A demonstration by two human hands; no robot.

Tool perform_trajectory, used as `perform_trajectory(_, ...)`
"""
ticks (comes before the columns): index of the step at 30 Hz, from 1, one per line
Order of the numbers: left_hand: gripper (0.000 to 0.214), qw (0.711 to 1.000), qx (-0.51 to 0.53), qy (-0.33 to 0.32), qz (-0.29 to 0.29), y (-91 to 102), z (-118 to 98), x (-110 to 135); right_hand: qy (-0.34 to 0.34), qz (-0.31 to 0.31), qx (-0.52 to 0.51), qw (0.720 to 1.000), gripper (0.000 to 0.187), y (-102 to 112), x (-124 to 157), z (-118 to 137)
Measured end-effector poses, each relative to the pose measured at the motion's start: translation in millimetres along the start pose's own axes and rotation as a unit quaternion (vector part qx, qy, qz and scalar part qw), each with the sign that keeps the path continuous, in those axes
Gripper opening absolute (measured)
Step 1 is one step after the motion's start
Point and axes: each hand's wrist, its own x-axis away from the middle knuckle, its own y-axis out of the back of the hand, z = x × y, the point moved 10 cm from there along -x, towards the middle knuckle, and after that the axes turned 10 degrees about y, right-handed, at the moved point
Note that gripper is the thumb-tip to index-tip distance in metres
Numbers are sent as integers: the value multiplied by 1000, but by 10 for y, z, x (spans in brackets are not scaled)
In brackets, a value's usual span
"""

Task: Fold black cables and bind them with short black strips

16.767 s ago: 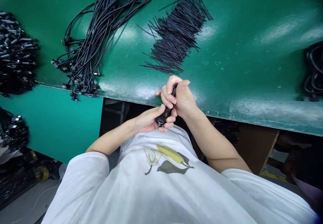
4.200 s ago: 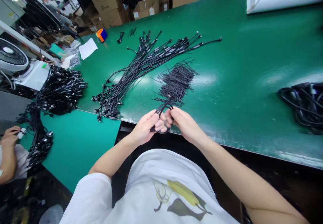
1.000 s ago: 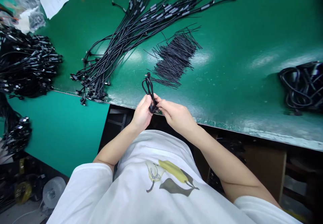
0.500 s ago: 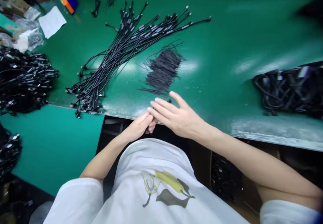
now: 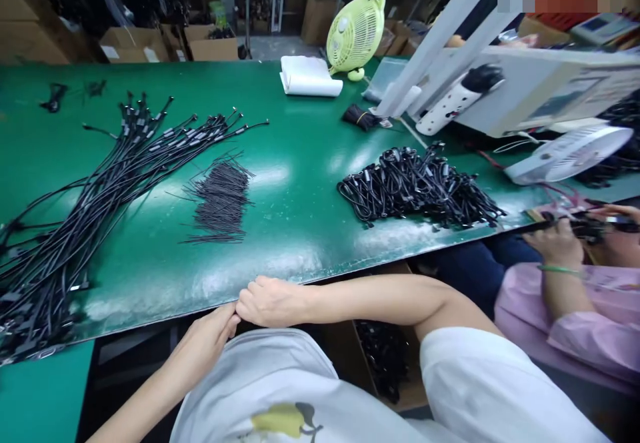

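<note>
At the table's front edge my left hand (image 5: 209, 334) and my right hand (image 5: 273, 302) meet, fingertips touching. Both are closed with curled fingers; whatever lies between them is hidden. Just beyond them on the green table (image 5: 295, 230) is a pile of short thin black twist ties (image 5: 223, 196). To its left, long black cables (image 5: 107, 210) with grey tags and metal plugs lie spread in a loose bunch. A heap of bundled black cables (image 5: 415, 186) rests further right, apart from my hands.
Behind the heap stand a white spotted bottle (image 5: 447, 106), a green fan (image 5: 356, 30) and a white paper roll (image 5: 310, 76). A white fan (image 5: 570, 153) lies at the right. A co-worker's hand (image 5: 557, 243) handles dark items there. Below the edge is a box of black cables (image 5: 385, 356).
The view has swung right and up, bringing the fans and co-worker into sight. My right hand has gone from stretched fingers to a closed grip against my left hand.
</note>
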Motion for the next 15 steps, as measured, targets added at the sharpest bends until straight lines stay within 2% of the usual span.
perform_trajectory(3, 34, 1000, 0, -10, -15, 25, -30, 43, -11, -7, -19, 1000, 23, -3, -13, -4)
perform_trajectory(6, 34, 998, 1, -30, -50, 162, -80, -4, -8, -58, -56, 997, 26, 45, -29, -140)
perform_trajectory(11, 30, 975, -75, -50, -205, 620, -89, -333, -104, -128, -63, 984, 29, -132, -52, -709)
perform_trajectory(13, 28, 971, -63, -58, -225, 684, -49, -456, -134, -158, -75, 975, 29, -216, -49, -820)
perform_trajectory(15, 28, 970, -41, -78, -226, 680, -19, -520, -130, -182, -99, 970, 28, -274, -38, -816)
